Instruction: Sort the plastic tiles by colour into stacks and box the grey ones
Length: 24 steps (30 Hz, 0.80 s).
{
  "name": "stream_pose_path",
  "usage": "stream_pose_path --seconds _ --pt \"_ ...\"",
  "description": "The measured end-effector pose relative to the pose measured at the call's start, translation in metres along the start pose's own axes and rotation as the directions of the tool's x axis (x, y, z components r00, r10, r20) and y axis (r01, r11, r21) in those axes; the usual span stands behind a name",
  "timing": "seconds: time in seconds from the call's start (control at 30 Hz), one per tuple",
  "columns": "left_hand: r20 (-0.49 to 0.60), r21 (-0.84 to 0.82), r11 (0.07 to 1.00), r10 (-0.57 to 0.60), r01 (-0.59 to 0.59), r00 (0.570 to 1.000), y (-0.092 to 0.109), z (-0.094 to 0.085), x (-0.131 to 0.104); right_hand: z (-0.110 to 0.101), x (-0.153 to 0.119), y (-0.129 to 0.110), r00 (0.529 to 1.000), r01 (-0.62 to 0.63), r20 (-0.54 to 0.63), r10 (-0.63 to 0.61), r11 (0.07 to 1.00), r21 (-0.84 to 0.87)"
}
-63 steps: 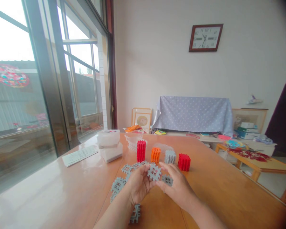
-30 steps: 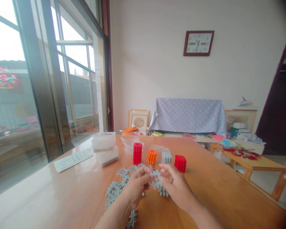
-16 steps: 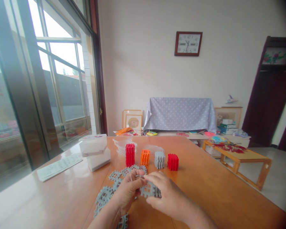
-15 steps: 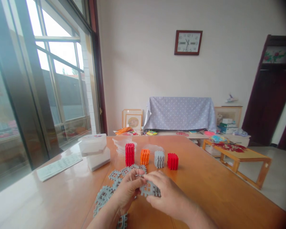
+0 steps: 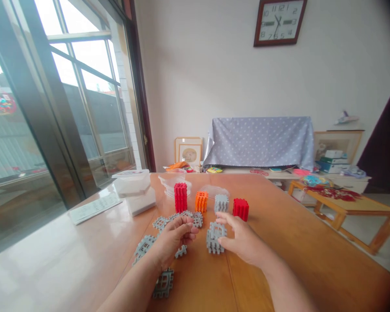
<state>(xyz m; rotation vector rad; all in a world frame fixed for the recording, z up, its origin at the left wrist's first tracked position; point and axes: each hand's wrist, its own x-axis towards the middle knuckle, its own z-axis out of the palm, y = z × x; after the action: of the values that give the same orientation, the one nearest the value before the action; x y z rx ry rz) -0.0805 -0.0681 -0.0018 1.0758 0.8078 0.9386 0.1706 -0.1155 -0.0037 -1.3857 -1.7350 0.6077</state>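
Spread around a small stack of grey interlocking plastic tiles (image 5: 216, 239), my right hand (image 5: 243, 234) has its thumb and fingers apart. The stack stands on the table, with the thumb close to its right side. I cannot tell whether they touch. My left hand (image 5: 175, 238) is closed with curled fingers, and nothing shows in it. Loose grey tiles lie around and beneath it: one tile (image 5: 164, 284) is near the wrist, another group (image 5: 144, 246) to the left. Part of the loose group is hidden by my left hand and forearm.
Behind my hands stand a tall red stack (image 5: 181, 198), an orange stack (image 5: 201, 202), a grey stack (image 5: 221, 203) and a shorter red stack (image 5: 241, 209). White plastic boxes (image 5: 139, 201), a printed sheet (image 5: 95, 208) and clear plastic bags (image 5: 173, 184) lie farther back on the wooden table (image 5: 279, 251).
My hands have moved apart. The grey tiles held between them now stand as a stack by my right hand, whose fingers have spread. The view has tilted down and shifted left.
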Motion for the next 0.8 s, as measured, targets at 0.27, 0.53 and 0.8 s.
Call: stream_pose_path --seconds 0.27,0.53,0.8 --pt "-0.071 0.028 0.997 0.073 -0.071 0.995 0.004 -0.012 0.003 0.009 0.001 -0.001 0.999 0.012 0.038 -0.008 0.996 -0.085" --pt "-0.129 0.130 0.989 0.093 -0.076 0.987 0.011 -0.013 0.001 0.007 0.002 0.002 1.000 -0.012 0.003 0.013 0.990 -0.143" --pt "-0.156 0.236 0.967 0.133 -0.094 0.979 0.013 -0.015 0.002 0.009 -0.001 0.004 0.999 -0.018 0.039 0.024 0.988 -0.154"
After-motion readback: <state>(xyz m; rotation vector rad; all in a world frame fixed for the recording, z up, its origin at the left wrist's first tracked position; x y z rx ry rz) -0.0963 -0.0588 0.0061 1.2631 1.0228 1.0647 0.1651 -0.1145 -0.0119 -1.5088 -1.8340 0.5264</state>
